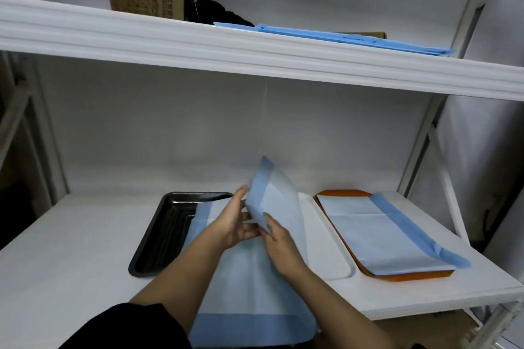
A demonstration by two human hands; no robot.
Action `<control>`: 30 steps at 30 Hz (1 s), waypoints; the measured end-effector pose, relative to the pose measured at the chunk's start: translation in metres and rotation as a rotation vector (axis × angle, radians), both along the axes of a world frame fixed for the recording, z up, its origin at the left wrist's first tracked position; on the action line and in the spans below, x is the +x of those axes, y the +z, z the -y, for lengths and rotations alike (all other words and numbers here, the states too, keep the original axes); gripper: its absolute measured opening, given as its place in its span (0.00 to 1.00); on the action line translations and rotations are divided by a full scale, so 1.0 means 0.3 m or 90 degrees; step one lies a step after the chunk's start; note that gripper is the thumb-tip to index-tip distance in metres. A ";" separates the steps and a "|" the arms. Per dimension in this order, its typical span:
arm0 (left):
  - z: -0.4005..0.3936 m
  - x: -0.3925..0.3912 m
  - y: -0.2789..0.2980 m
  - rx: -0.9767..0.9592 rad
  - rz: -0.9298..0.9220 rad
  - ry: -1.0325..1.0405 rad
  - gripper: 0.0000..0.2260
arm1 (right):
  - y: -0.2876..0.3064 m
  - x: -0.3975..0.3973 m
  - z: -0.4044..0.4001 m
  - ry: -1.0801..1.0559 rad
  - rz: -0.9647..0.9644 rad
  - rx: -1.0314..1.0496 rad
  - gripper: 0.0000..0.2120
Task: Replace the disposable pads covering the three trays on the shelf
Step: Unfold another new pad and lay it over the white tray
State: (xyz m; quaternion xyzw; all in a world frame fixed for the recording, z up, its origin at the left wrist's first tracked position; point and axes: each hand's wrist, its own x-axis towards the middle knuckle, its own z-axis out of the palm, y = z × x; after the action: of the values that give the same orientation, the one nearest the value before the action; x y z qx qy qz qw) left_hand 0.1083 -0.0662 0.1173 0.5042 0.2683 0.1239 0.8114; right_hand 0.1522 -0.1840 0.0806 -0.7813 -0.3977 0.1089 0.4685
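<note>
Both hands worked a blue-edged pad [272, 201] over the white tray [326, 241], the left hand [235, 224] and right hand [279, 241] each pinching its lifted fold. The step looked like unfolding; next, spreading it flat. Left of that tray sat the black tray [158, 238], right the orange tray [397, 276], apparently already covered.
</note>
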 end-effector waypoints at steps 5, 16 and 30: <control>-0.115 -0.102 -0.057 0.020 -0.095 0.015 0.17 | -0.063 -0.086 -0.052 0.145 0.098 -0.076 0.19; -0.210 -0.279 -0.318 0.313 -0.300 0.101 0.07 | -0.177 -0.120 -0.057 0.236 0.242 -0.269 0.48; -0.254 -0.330 -0.384 0.644 -0.614 0.090 0.12 | -0.312 0.073 0.050 -0.022 0.136 -0.519 0.46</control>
State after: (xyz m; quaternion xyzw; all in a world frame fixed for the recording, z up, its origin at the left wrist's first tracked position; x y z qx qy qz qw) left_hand 0.0092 0.0099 0.0022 0.7997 0.5401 0.0484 0.2578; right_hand 0.1741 -0.1989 -0.0129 -0.9161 -0.3556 0.1677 0.0790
